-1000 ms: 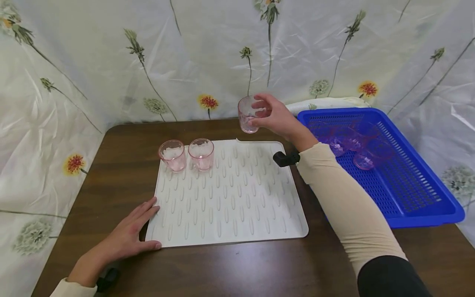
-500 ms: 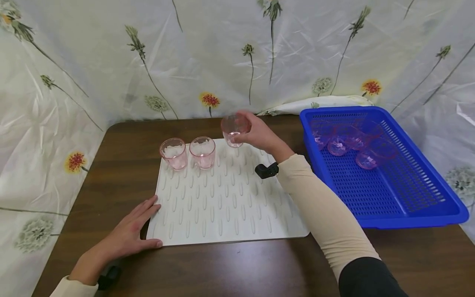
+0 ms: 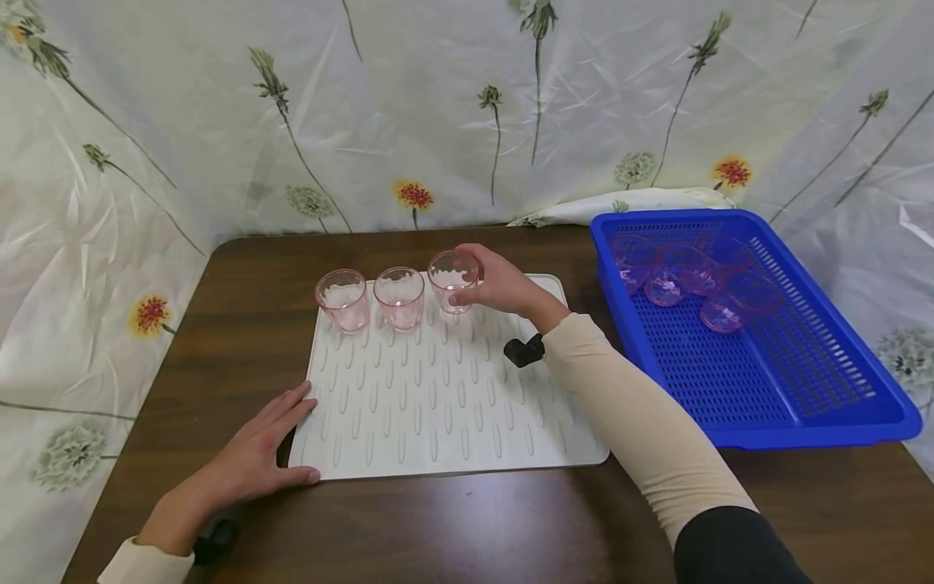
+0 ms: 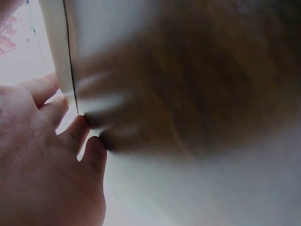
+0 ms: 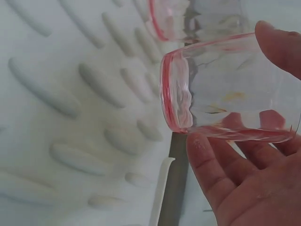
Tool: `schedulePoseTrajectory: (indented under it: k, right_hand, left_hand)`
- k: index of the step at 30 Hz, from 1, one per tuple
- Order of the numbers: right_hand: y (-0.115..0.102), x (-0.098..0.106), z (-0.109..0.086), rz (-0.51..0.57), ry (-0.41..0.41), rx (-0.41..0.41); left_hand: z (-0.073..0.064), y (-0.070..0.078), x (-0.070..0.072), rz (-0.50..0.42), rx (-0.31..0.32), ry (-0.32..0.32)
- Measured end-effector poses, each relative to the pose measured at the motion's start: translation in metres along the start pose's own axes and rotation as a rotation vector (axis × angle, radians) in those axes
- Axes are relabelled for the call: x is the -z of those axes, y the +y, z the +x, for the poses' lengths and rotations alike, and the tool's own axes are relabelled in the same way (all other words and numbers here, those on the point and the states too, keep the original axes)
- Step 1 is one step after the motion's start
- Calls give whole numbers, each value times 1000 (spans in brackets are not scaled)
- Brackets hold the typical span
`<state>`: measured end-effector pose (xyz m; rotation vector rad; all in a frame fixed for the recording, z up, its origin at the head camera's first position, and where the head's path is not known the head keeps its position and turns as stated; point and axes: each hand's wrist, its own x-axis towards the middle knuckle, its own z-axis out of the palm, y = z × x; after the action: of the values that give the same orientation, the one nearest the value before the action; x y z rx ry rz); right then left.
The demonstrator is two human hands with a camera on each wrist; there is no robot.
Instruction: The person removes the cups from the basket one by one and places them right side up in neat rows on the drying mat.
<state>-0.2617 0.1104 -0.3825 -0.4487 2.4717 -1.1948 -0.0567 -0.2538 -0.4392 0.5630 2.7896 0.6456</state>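
Observation:
My right hand [image 3: 503,281] grips a pink-tinted glass [image 3: 447,290] at the back edge of the white ribbed mat [image 3: 445,405]. In the right wrist view the thumb [image 5: 282,49] lies on one side of the clear glass [image 5: 225,94] and the fingers on the other. It is upright, its base at the mat; whether it bears weight there I cannot tell. Two like glasses, a middle one [image 3: 399,300] and a left one [image 3: 343,302], stand upright in line to its left. My left hand [image 3: 248,461] rests at the mat's front left corner, fingers spread and fairly straight.
A blue plastic basket [image 3: 737,405] stands on the right of the brown wooden table [image 3: 438,535], with several pink glasses [image 3: 722,312] in its back part. A flower-printed plastic sheet [image 3: 409,105] hangs behind the table and along its sides.
My right hand has brought the glass left and down from above the table's back edge to the mat, beside the other two glasses. The left hand has stayed at the mat's corner.

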Motion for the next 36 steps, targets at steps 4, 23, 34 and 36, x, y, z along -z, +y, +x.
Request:
schedulePoseTrajectory:
  k: [4, 23, 34, 36]
  right_hand:
    - [1, -1, 0, -4, -30, -14]
    - [8, -9, 0, -36, -105, -53]
    - [9, -10, 1, -60, -120, -61]
    - [9, -10, 1, -59, -120, -56]
  left_hand:
    - [1, 0, 0, 2, -5, -1]
    - [-1, 1, -1, -1, -16, 14]
    - [0, 1, 0, 0, -3, 3]
    - [0, 1, 0, -2, -2, -1]
